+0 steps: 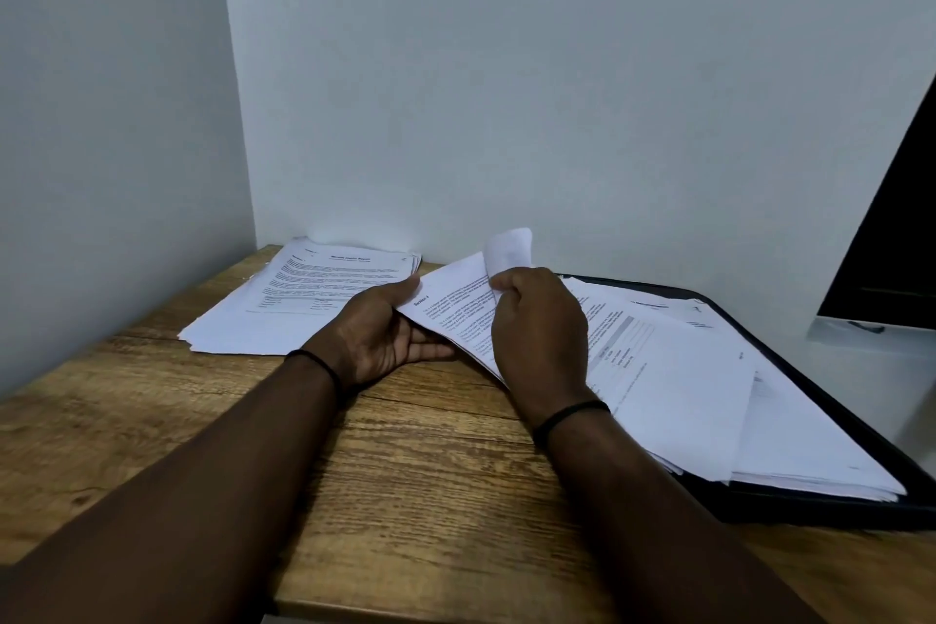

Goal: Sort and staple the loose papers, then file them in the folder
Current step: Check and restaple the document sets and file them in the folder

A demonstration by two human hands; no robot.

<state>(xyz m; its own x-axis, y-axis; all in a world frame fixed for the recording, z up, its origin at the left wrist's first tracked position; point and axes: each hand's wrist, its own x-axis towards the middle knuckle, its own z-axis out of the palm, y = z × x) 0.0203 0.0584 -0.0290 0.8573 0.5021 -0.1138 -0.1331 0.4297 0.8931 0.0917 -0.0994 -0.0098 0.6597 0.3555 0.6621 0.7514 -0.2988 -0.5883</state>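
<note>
The left hand (377, 337) is gripping the lifted sheets (456, 304) from below, thumb on top. The right hand (537, 334) is pinching a curled page (509, 251) above them. More papers (709, 395) are lying on the open folder (810, 507); a sorted stack (283, 304) is lying on the counter (405, 497) at far left.

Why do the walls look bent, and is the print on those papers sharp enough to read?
Head view: the wide-angle lens bows the wall corner; light is dim, soft and bluish, without glare. On the sheet held by the left hand and right hand only "Section 4" reads; the left stack's body text is too small.
</note>
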